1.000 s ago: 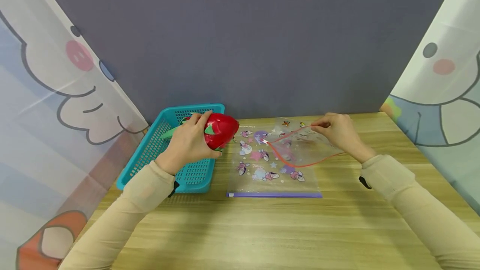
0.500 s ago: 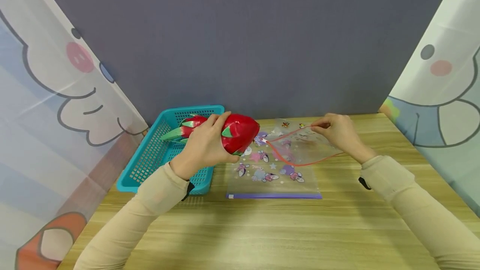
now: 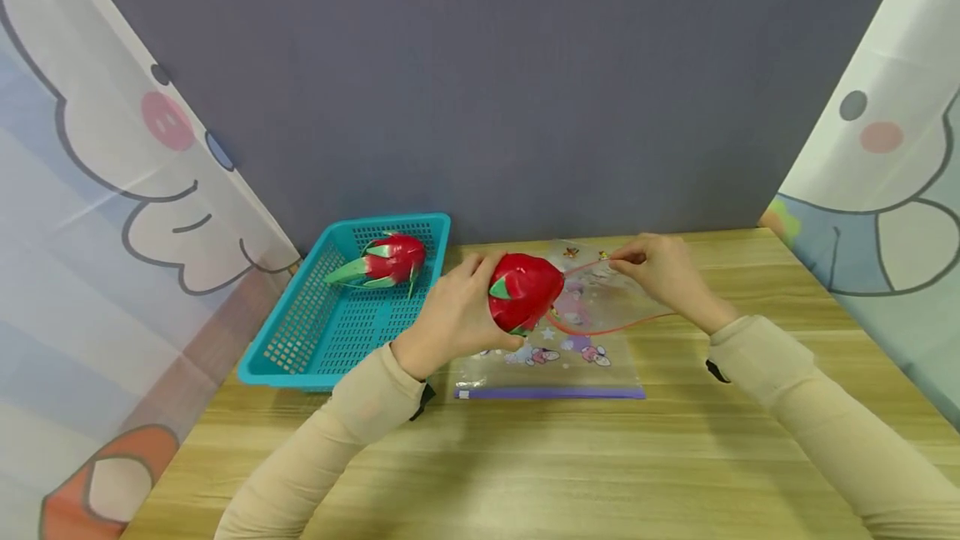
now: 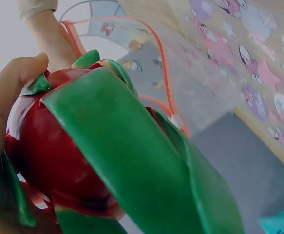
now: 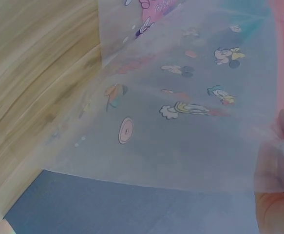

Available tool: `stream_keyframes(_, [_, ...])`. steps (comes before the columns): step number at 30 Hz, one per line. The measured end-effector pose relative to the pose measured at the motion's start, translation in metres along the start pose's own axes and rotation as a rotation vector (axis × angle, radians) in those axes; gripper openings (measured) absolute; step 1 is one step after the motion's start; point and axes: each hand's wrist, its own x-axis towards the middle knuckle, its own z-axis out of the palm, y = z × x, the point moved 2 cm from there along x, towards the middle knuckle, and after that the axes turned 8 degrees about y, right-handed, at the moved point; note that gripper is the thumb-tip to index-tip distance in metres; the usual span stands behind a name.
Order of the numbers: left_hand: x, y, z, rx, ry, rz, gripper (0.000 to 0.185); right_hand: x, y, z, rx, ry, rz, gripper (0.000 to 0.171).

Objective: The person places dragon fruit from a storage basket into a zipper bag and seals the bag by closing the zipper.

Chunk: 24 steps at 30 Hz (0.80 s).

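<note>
A wooden tabletop (image 3: 525,457) fills the lower part of the head view, with a grey wall behind it and cartoon-printed curtains at either side. On the left of the tabletop stands a teal basket (image 3: 300,340) with a perforated floor and walls, and inside it, toward the far end, lies a red dragon fruit (image 3: 390,261) with green leaf tips pointing left. Just right of the basket lies a clear zip bag (image 3: 570,357) printed with cartoon figures, its purple strip toward the person and its red-edged mouth lifted off the tabletop. The left hand (image 3: 453,315) has its grip wrapped around a second dragon fruit (image 3: 525,290) — fingers curled over the red skin — and holds it above the bag, right at the raised red-edged opening; the left wrist view shows the fruit's green leaves (image 4: 132,161) close up with the red rim just behind them. The right hand (image 3: 656,273) pinches the upper edge of the bag's mouth between thumb and fingers — the right wrist view shows the thin printed plastic (image 5: 180,112) stretched up from the wood.
</note>
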Motion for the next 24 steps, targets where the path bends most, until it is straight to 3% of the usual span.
stream_keyframes(8, [-0.006,0.007,0.019,-0.054,-0.029,-0.018,0.101,-0.004,-0.005,0.007,0.020,-0.019,0.036,0.010])
stream_keyframes(16, [-0.006,0.018,0.033,-0.033,0.059,0.080,0.099,-0.007,-0.015,0.012,0.052,-0.053,0.066,0.012])
stream_keyframes(24, [-0.001,0.025,0.039,-0.021,0.053,0.102,0.100,-0.007,-0.020,0.016,0.071,-0.063,0.079,0.011])
